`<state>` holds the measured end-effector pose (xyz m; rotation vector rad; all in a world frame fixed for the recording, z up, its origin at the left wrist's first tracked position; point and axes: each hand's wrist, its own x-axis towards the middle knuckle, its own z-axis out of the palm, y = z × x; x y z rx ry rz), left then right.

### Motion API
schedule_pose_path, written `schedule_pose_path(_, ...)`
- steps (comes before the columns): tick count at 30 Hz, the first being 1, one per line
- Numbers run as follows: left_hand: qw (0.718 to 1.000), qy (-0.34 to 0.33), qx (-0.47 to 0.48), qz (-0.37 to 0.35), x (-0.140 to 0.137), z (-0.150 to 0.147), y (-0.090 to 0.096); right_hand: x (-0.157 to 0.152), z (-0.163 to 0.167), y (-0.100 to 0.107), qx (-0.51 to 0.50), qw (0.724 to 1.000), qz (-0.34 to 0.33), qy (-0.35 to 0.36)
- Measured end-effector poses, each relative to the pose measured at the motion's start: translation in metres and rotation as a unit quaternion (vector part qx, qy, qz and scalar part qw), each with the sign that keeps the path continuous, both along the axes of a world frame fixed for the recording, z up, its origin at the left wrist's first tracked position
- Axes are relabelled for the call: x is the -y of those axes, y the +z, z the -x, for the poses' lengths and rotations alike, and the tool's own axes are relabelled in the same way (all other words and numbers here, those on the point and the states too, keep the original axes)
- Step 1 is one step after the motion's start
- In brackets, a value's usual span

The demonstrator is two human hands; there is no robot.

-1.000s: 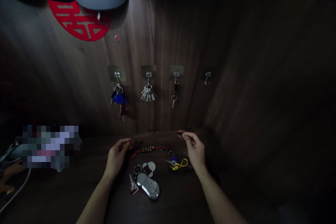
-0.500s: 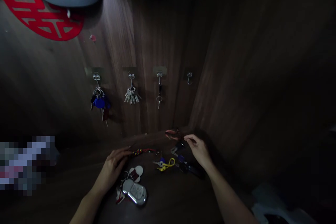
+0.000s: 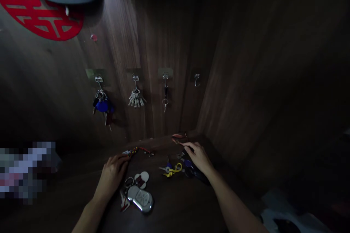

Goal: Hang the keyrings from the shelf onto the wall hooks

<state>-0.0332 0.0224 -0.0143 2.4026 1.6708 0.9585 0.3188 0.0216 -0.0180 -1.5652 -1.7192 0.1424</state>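
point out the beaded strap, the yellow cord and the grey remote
Beaded strap [image 3: 133,150]: head view, on its beads.
Yellow cord [image 3: 172,172]: head view, on the stretch beside its loop.
Grey remote [image 3: 140,199]: head view, middle of its button side.

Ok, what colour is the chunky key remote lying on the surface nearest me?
Silvery grey, with a shiny rim: see the key remote in the head view.

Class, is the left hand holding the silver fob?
No, the silver fob lies on the surface while the left hand is at the beaded cord.

Room above right grip [image 3: 199,157]; yellow-corded keys [image 3: 170,172] obstruct leftward.
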Motion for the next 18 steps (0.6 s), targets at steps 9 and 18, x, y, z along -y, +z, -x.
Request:
schedule_pose_path(9,0.984,0.144,-0.082,0.063,0.012,-0.002,0.017,0.001,-0.004,-0.001,-0.027,0.999,0.029,-0.037)
schedule_pose_path(18,0.975,0.197,-0.093,0.043,0.012,-0.004,0.012,0.016,0.002,0.01,-0.029,0.999,0.031,0.029)
